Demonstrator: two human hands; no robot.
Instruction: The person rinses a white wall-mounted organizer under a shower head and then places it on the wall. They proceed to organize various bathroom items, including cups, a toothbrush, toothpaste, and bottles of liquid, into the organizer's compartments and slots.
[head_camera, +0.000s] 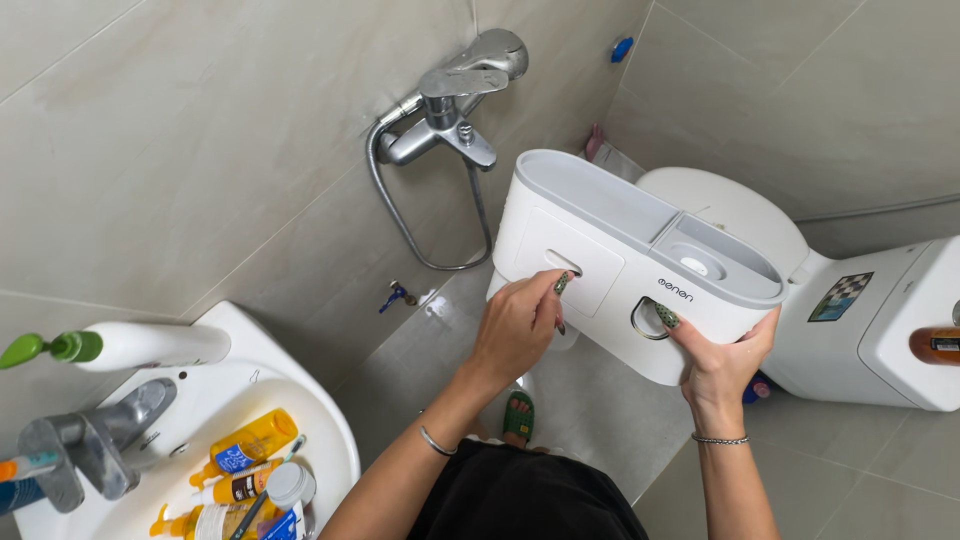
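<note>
the white holder (610, 290) is up off the floor, held between both hands in front of the toilet (860, 330). its grey top is split into two open compartments: the long left one shows nothing inside, and the smaller right one has a round white fitting (697, 266) at its bottom. on the front face there is a drawer panel with a slot (563, 262) at its upper edge and, nearer the right end, a round opening (650, 318).

the left hand (518, 325) rests on the front face with its fingers curled and close together, one fingertip at the slot. the right hand (722, 352) cups the holder's lower right corner from below, fingers spread, thumb tip lying across the round opening. whether either finger goes inside its opening cannot be told.

the sink (330, 440) at the lower left corner holds a heap of things: an orange bottle (250, 442), a smaller orange tube (238, 487), a white-capped jar (289, 484) and more, cut off by the bottom edge. a white bottle (150, 345) with a green cap lies along the sink's back rim, and a grey tap (95, 440) stands at its left edge.

the holder hides part of the toilet lid. a foot in a green sandal (517, 416) shows below the left hand. a shower mixer (450, 100) sits on the wall, its hose (395, 215) looping down.
</note>
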